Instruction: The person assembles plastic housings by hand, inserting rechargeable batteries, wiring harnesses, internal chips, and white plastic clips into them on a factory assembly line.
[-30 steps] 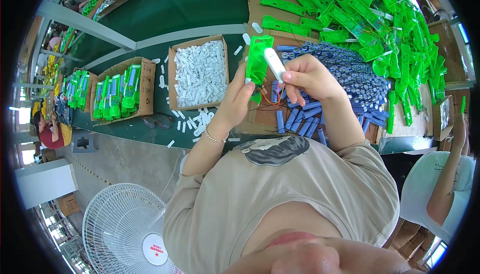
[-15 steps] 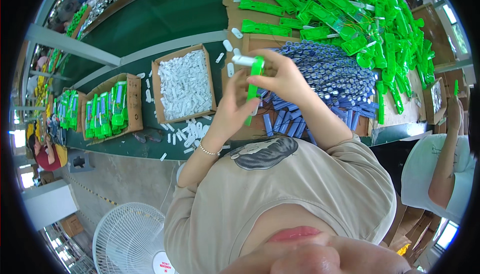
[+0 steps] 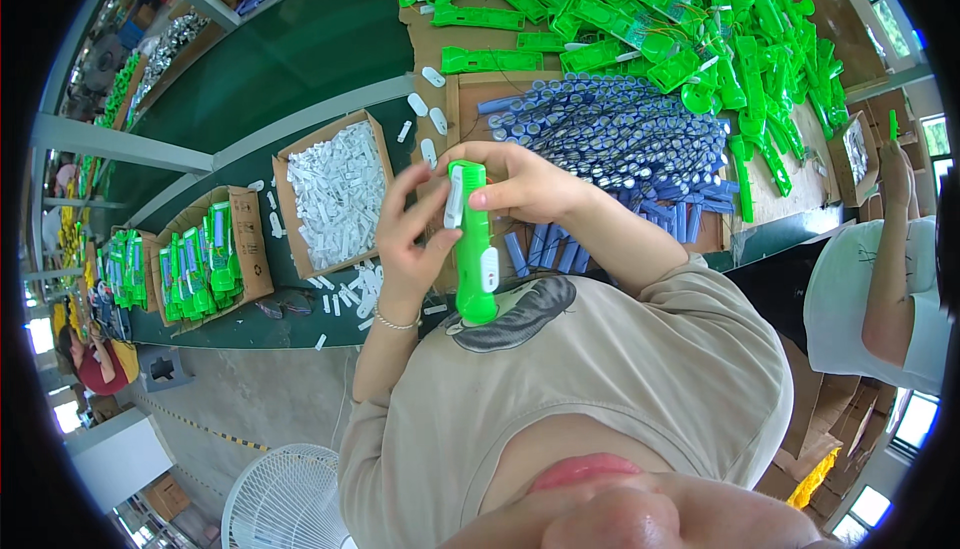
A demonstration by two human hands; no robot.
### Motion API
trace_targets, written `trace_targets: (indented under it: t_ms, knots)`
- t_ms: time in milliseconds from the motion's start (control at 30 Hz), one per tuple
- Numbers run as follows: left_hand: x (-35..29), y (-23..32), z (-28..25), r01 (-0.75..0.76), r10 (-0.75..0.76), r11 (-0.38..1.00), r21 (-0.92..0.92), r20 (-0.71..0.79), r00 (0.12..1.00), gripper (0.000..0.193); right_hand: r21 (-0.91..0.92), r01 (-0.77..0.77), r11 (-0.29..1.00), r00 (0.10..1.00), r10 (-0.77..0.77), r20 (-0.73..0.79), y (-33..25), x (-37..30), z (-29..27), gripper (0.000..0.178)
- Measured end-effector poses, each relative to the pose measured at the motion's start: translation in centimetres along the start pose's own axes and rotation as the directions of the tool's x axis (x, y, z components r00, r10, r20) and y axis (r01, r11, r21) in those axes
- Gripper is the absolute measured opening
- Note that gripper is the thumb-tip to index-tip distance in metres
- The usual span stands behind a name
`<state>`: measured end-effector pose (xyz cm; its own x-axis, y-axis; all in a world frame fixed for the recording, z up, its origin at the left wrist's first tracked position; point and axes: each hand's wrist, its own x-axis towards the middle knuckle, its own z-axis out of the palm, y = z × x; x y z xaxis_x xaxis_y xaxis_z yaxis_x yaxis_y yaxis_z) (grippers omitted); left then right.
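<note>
A green flashlight casing (image 3: 473,274) stands lengthwise in front of my chest, its rounded end down. My right hand (image 3: 530,184) grips its upper part, thumb on the front and fingers behind. Against the casing's upper left side lies an oblong white cover (image 3: 455,199). My left hand (image 3: 412,224) has its fingers closed at this cover, the thumb lower down by the casing. A second white piece, a switch plate (image 3: 490,270), sits on the casing's lower front. Fingers partly hide where cover and casing meet.
A cardboard box of small white parts (image 3: 340,194) stands left, with loose ones around it. Blue cylindrical batteries with black wires (image 3: 610,139) lie behind my right hand, a green casing heap (image 3: 640,9) beyond. Boxed green flashlights (image 3: 205,269) stand far left. A co-worker's arm (image 3: 893,239) shows right.
The green casing came down toward my chest and turned, showing its broad front. The white cover went from sticking out sideways at its top to lying along its side. Both hands moved down with it.
</note>
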<state>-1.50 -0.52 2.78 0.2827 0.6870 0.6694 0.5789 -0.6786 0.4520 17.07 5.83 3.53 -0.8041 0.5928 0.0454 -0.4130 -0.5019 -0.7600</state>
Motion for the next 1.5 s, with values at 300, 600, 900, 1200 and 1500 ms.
trace_targets:
  t_ms: [300, 600, 900, 1200, 1500]
  knots:
    - [-2.1, 0.7, 1.4, 0.637, -0.54, -0.074, -0.767, 0.568, 0.621, 0.066, -0.318, -0.053, 0.947, 0.952, -0.048, -0.302, -0.2, 0.6, 1.1, 0.051]
    - [-1.3, 1.2, 1.3, 0.623, -0.591, 0.6, -0.502, 0.246, 0.768, 0.048, -0.826, -0.119, 0.55, 0.873, -0.339, -0.351, 0.2, 0.7, 1.6, 0.024]
    - [-2.2, -0.1, 2.1, 0.581, -0.632, 0.634, -0.509, 0.091, 0.77, 0.042, -0.954, -0.052, 0.294, 0.877, -0.444, -0.185, 4.2, 0.8, 3.3, 0.011]
    - [-2.4, -1.3, 1.1, 0.608, -0.76, 0.255, -0.752, 0.234, 0.607, 0.029, -0.988, -0.142, -0.063, 0.855, -0.51, -0.09, -4.1, 5.9, -3.3, 0.014]
    - [-2.1, -1.2, 0.6, 0.559, -0.725, 0.17, -0.811, 0.281, 0.629, 0.034, -0.743, -0.205, -0.637, 0.943, 0.074, -0.323, -3.1, 9.6, -11.1, 0.016]
